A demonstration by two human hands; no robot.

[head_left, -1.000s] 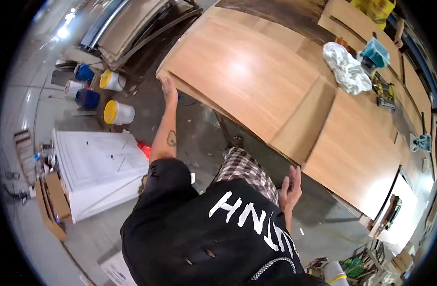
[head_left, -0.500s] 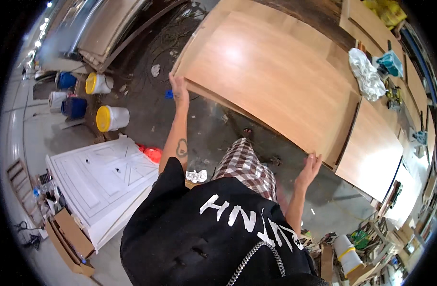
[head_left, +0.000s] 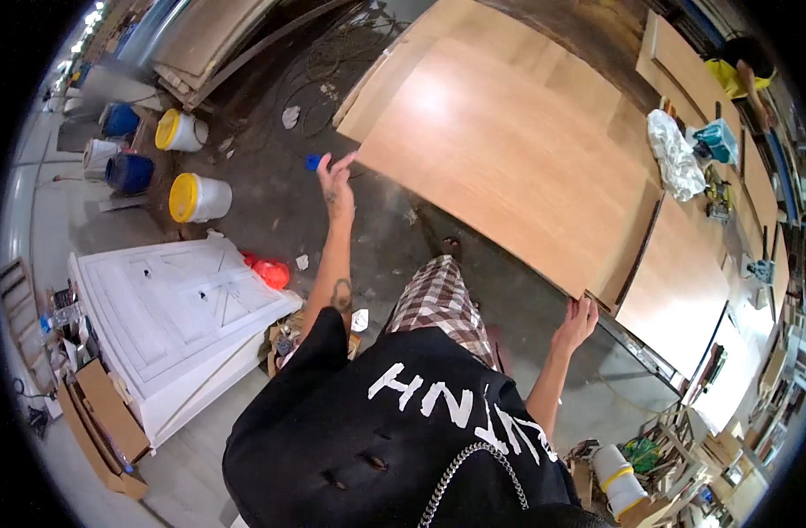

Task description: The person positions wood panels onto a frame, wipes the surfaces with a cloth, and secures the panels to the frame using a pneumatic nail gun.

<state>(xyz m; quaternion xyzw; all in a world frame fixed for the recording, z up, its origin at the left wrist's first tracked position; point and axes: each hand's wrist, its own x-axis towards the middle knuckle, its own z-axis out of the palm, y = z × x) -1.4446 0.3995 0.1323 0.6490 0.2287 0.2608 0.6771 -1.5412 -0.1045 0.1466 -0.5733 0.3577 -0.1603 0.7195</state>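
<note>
Panel: a large, flat sheet of light brown wood-grain board (head_left: 517, 167), lying level; it spans the upper middle of the head view, over the concrete floor (head_left: 271, 211).
Left hand: the left hand (head_left: 337, 182) is raised at the near-left corner of the sheet, fingers loosely spread and pointing upward, a fingertip at or just off the board's edge; whether it touches the board cannot be told.
Right hand: the right hand (head_left: 577, 321) is at the near-right corner of the sheet, fingers close together and curled up against the board's edge, touching it.
Second board: another light brown wood-grain panel (head_left: 676, 290) lies just beside the right-hand edge of the large sheet, a dark gap between them.
Far end: a crumpled clear plastic bag (head_left: 674, 154) and a teal power tool (head_left: 716, 141) sit near the far-right corner of the boards.
Floor, left: a white bucket with a yellow lid (head_left: 198, 197), a blue bucket (head_left: 128, 172) and a white panelled door (head_left: 179, 304) laid flat, well apart from the sheet.
Small items: a blue cap (head_left: 312, 162) lies on the floor just beside the left hand; a red bag (head_left: 272, 274) is by the door's corner.
</note>
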